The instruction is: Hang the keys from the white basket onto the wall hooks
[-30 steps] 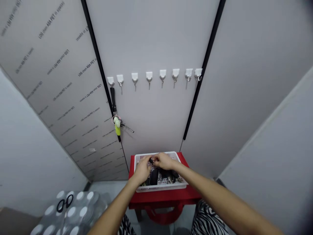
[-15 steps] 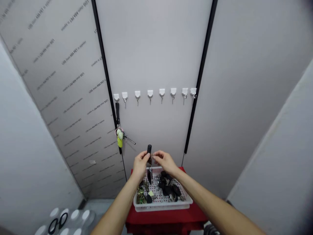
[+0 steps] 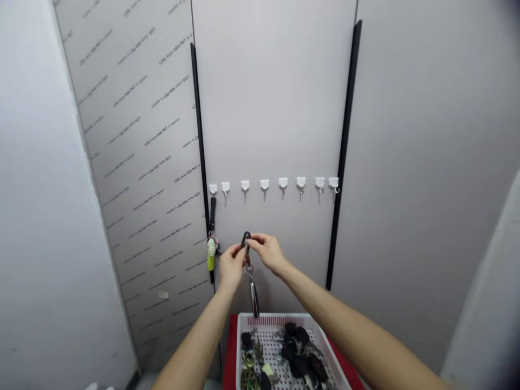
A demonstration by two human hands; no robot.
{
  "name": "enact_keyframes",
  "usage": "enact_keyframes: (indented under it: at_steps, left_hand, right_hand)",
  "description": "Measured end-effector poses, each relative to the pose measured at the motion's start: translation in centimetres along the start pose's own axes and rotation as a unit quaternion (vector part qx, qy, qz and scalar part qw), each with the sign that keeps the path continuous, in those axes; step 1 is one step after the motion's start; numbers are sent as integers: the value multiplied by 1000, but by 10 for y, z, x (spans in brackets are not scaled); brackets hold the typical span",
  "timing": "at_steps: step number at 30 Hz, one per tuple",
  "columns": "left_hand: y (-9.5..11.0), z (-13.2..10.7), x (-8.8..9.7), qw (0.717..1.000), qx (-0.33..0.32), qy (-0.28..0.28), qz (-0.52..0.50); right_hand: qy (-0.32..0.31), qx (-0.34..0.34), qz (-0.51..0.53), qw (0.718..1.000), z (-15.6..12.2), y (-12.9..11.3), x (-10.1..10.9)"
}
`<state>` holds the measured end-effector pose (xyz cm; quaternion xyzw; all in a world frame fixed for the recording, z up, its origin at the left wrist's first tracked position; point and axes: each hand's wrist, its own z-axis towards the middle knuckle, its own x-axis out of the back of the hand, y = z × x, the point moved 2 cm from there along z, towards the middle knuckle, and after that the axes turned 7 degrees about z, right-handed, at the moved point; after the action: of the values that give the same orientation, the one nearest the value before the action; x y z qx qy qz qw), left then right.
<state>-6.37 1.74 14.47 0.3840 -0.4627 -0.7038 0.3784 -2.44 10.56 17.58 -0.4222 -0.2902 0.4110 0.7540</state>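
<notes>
Both hands are clamping on one item: the left hand point(image 3: 232, 266) is pinching the side of the black strap point(image 3: 246, 238), and the right hand point(image 3: 268, 252) is closing its fingertips at the strap's looped upper end. Below them, a silver-and-black key fob point(image 3: 254, 299) is dangling from a metal ring point(image 3: 249, 268), its tip overlapping the rear rim of the white plastic basket point(image 3: 290, 316) in this view; whether it is touching cannot be told.

Change over the last half second: the strap, straight and upright then, is now curving into a loop; the fob is hanging higher against the basket, and the hands are sitting nearer the row of white wall hooks point(image 3: 265, 185).

Bearing on the work: the strap and fob are hanging apart from the black-headed keys point(image 3: 298, 360), loop end uppermost. Leftmost in the row, one hook point(image 3: 213, 189) is carrying another strap keychain point(image 3: 211, 249). The basket is resting on a red surface point(image 3: 231, 346).
</notes>
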Motion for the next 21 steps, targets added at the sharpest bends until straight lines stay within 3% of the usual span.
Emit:
enact_keyframes:
  at_steps: [7, 10, 15, 21]
  left_hand:
    - [57, 53, 9, 995, -23, 69, -69]
    - [72, 72, 11, 992, -33, 99, -73]
    - [75, 96, 13, 990, -10, 136, -32]
    - [59, 108, 12, 989, 8, 136, 50]
  right_hand:
    - [101, 75, -61, 990, 67, -38, -29]
    - [122, 104, -92, 983, 89, -50, -41]
    - [161, 90, -158, 970, 110, -55, -53]
    - [170, 57, -223, 958, 111, -41, -53]
